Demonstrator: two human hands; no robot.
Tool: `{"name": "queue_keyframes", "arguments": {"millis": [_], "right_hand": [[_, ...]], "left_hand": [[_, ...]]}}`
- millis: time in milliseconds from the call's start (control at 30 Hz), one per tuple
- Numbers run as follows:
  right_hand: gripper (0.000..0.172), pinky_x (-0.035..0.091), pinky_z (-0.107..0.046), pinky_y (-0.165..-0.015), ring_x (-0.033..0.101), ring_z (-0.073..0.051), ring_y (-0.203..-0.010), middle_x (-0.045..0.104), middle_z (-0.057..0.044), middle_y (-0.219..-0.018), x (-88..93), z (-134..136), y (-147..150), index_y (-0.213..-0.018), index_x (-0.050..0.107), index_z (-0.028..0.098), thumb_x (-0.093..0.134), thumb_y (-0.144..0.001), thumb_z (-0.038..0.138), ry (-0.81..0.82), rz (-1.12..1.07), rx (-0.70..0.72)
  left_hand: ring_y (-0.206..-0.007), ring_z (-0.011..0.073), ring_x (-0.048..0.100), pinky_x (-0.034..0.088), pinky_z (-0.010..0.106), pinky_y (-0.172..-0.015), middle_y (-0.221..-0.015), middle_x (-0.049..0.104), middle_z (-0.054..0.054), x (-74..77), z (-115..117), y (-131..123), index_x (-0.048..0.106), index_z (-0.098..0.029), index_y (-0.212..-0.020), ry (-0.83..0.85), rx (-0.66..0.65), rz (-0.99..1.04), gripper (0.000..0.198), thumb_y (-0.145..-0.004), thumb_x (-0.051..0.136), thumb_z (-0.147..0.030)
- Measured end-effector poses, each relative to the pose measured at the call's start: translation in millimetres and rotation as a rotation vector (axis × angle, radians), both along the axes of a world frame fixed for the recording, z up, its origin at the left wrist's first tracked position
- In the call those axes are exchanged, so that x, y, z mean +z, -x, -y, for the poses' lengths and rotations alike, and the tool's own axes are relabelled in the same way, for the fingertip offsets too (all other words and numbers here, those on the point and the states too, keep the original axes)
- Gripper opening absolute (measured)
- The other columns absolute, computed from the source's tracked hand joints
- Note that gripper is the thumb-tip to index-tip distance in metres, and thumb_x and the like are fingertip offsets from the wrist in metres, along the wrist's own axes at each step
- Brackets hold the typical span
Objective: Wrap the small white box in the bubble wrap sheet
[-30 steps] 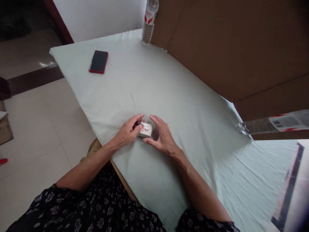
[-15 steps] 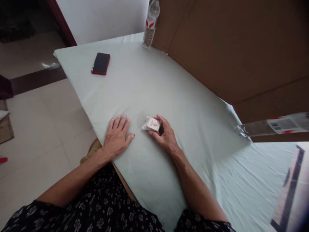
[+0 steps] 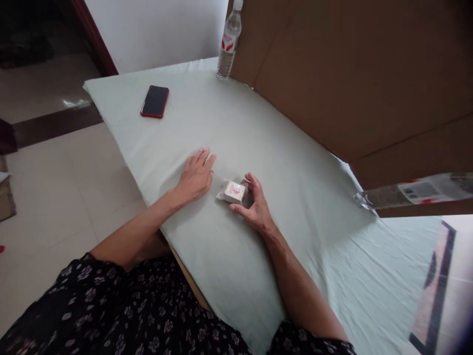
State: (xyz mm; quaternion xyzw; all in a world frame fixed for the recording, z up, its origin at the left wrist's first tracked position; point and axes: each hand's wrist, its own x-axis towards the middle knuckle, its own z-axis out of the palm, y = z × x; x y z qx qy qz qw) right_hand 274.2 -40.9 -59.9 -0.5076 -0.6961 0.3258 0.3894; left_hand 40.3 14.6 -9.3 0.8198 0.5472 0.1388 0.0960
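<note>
A small white packet [image 3: 231,192] with a pink print, wrapped in clear film, lies on the pale green cloth [image 3: 229,133] over the table. My right hand [image 3: 254,207] curls round the packet's right side, thumb and fingers gripping it. Just left of the packet, my left hand [image 3: 195,176] lies flat on the cloth with fingers stretched out and nothing in it.
A dark phone in a red case [image 3: 154,101] lies at the far left of the table. A water bottle [image 3: 228,42] stands at the far edge. Brown cardboard [image 3: 351,74] walls off the right side. Another clear bottle [image 3: 414,192] lies sideways at right. Tiled floor [image 3: 55,187] is to the left.
My left hand let go of the packet, went flat on the cloth, then slid forward and right towards it. My right hand has kept hold of the packet.
</note>
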Motion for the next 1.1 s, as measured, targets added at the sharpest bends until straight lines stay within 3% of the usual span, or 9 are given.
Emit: {"name": "queue_keyframes", "arguments": {"millis": [133,300,467,667,767,900,1000,1100], "right_hand": [[0.108,0.037,-0.061,-0.116,0.050,-0.037,-0.138,0.044,-0.016,-0.156,-3.7,2,1,-0.159,0.027,0.033,0.077,-0.072,0.070,-0.012,0.014,-0.014],[0.098,0.039,-0.060,-0.112,0.055,-0.035,-0.130,0.058,-0.013,-0.144,-7.2,3,1,-0.157,0.033,0.033,0.080,-0.075,0.061,-0.022,0.023,-0.042],[0.083,0.045,-0.055,-0.107,0.064,-0.030,-0.117,0.067,-0.010,-0.132,-4.2,4,9,-0.154,0.036,0.033,0.076,-0.082,0.046,0.038,-0.029,-0.053],[0.083,0.050,-0.047,-0.106,0.065,-0.027,-0.121,0.064,-0.011,-0.137,3.6,-4,42,-0.156,0.030,0.029,0.072,-0.086,0.046,0.050,-0.116,0.083],[0.080,0.048,-0.052,-0.109,0.063,-0.030,-0.125,0.063,-0.012,-0.141,3.0,-8,55,-0.157,0.031,0.028,0.069,-0.088,0.045,0.004,0.004,0.086],[0.082,0.043,-0.058,-0.113,0.057,-0.034,-0.133,0.059,-0.013,-0.147,-0.5,-5,54,-0.158,0.029,0.029,0.069,-0.089,0.046,-0.085,0.159,0.080],[0.091,0.038,-0.061,-0.116,0.048,-0.037,-0.143,0.048,-0.017,-0.157,1.6,-1,45,-0.160,0.025,0.027,0.072,-0.086,0.051,-0.100,0.160,0.093],[0.088,0.036,-0.062,-0.117,0.044,-0.036,-0.146,0.043,-0.017,-0.160,9.2,0,38,-0.160,0.024,0.029,0.068,-0.089,0.054,-0.090,0.097,0.067]], "left_hand": [[-0.154,0.0354,0.030,0.025,0.053,-0.124,-0.163,0.037,0.019,-16.0,-10,11,0.044,-0.010,-0.151,0.055,-0.012,-0.085,0.056,-0.102,0.040,-0.034],[-0.156,0.0417,0.020,0.016,0.060,-0.124,-0.166,0.030,0.022,-34.8,18,63,0.042,-0.010,-0.154,-0.014,0.157,-0.135,0.066,-0.101,0.038,-0.049],[-0.156,0.0413,0.020,0.014,0.062,-0.125,-0.165,0.033,0.021,-36.7,40,90,0.047,-0.011,-0.150,-0.022,0.200,-0.012,0.064,-0.099,0.040,-0.049],[-0.150,0.0335,0.037,0.033,0.056,-0.121,-0.161,0.041,0.016,-19.3,40,63,0.038,-0.018,-0.154,0.190,0.089,0.579,0.068,-0.092,0.054,-0.041],[-0.150,0.0327,0.037,0.028,0.055,-0.125,-0.159,0.044,0.015,-19.5,33,42,0.033,-0.018,-0.156,0.238,-0.054,0.816,0.082,-0.080,0.061,-0.026],[-0.146,0.0340,0.044,0.035,0.055,-0.122,-0.155,0.048,0.016,-32.6,30,23,0.035,-0.019,-0.155,0.311,-0.134,0.929,0.085,-0.075,0.062,-0.017],[-0.146,0.0344,0.044,0.037,0.055,-0.121,-0.157,0.045,0.018,-41.0,33,19,0.034,-0.018,-0.155,0.306,-0.119,0.985,0.085,-0.075,0.062,-0.015],[-0.149,0.0345,0.040,0.035,0.055,-0.122,-0.158,0.044,0.018,-44.1,36,20,0.034,-0.019,-0.155,0.280,-0.128,1.005,0.087,-0.073,0.062,-0.012]]}}
